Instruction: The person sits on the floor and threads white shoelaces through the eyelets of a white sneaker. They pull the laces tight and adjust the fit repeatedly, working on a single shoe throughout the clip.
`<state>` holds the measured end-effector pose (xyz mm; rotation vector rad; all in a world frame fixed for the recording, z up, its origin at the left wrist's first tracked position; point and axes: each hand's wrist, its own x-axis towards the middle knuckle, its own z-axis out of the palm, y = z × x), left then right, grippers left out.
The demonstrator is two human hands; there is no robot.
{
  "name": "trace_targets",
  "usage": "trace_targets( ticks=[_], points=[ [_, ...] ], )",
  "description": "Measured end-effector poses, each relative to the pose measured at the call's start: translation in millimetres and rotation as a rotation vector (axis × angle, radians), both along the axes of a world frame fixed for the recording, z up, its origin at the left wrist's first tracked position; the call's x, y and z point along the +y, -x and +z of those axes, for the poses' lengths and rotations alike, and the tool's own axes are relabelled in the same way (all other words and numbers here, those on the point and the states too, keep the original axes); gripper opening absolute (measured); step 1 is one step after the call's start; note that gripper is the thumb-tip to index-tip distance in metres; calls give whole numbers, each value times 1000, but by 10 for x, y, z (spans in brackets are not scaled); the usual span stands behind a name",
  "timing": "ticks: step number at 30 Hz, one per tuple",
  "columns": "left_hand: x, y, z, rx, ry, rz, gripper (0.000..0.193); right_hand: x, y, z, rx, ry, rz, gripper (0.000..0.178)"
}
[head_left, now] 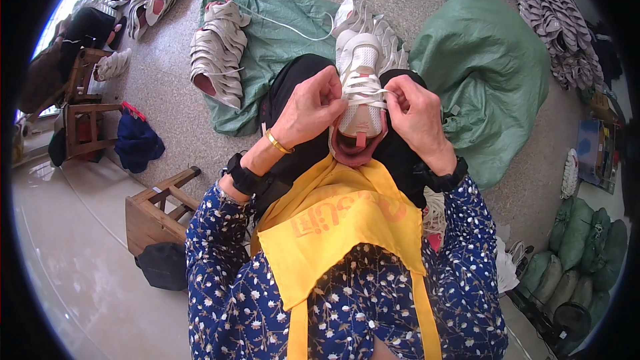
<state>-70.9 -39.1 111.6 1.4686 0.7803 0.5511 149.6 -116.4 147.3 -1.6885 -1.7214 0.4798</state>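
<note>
A white sneaker with a pink lining rests between my knees, its heel opening toward me. White shoelace crosses its tongue in several rows. My left hand is closed in a pinch at the left edge of the lacing; its fingertips partly hide the lace there. On the other side, my right hand pinches a lace end that runs out from the eyelets. A yellow apron covers my lap just below the shoe.
Nested stacks of white shoe uppers lie on a green woven sheet ahead. A bulging green sack is at right. Wooden stools stand at left, and more shoe uppers are piled far right, with filled green bags below.
</note>
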Motion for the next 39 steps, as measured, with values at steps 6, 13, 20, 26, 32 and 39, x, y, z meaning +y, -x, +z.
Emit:
trace_targets(
  ticks=[6, 13, 20, 26, 32, 39],
  points=[
    [-13, 28, 37, -162, 233, 0, 20, -59, -88, -87, 399, 171, -68, 9],
    [-3, 233, 51, -248, 333, 50, 23, -38, -11, -121, 25, 10, -86, 12],
    [-29, 646, 243, -202, 451, 98, 26, -64, 55, -180, 6, 63, -23, 14],
    [-47, 1002, -20, -273, 591, 193, 26, -158, 11, -88, -11, 97, 43, 12],
    [-209, 742, 40, -31, 302, 140, 23, -195, 88, 66, 20, 124, 22, 18],
    [-361, 188, 219, 217, -383, 128, 30, -176, 108, -23, 10, 120, -11, 22]
  ],
)
